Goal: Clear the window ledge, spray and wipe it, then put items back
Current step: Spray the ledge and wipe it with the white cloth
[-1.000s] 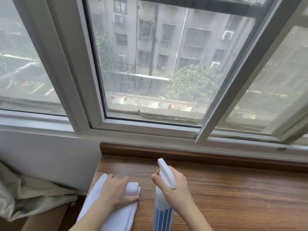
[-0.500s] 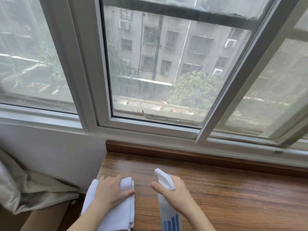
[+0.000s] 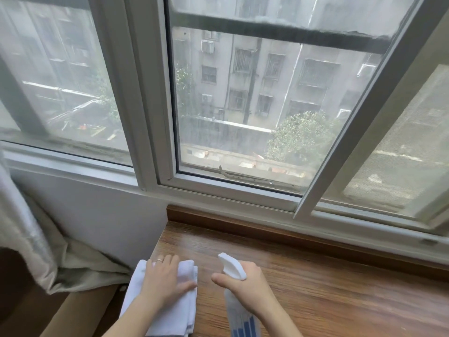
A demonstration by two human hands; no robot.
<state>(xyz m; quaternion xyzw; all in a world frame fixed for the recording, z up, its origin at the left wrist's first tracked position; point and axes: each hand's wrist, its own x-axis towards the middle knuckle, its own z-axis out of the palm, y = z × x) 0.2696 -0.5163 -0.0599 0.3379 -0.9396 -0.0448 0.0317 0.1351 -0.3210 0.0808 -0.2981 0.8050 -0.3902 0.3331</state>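
Here's the window ledge (image 3: 315, 283), the brown wood-grain board across the lower right of the frame, running back to the white window frame (image 3: 218, 190). No items stand on the stretch we can see, so the clearing looks done. We're at the spray-and-wipe stage by my reading: no wet patches that I can make out, the wipe looks yet to come, and nothing has been put back.

Bottom centre, the right hand (image 3: 252, 280) is wrapped round the neck of the spray bottle (image 3: 239, 310), fingers curled tight, thumb lying out to the left, the white nozzle head poking up and forward toward the glass. Whether a finger sits on the trigger, I can't tell; the hand hides it.

Just left of it, the left hand (image 3: 165, 280) lies flat, fingers stretched out, pressing down on the folded white cloth (image 3: 175, 317) at the ledge's left end. That's a press, not a pinch.

Further out, lower left, a pale curtain (image 3: 36, 251) bunches against the white wall. Through the panes above, grey apartment blocks and a green tree.
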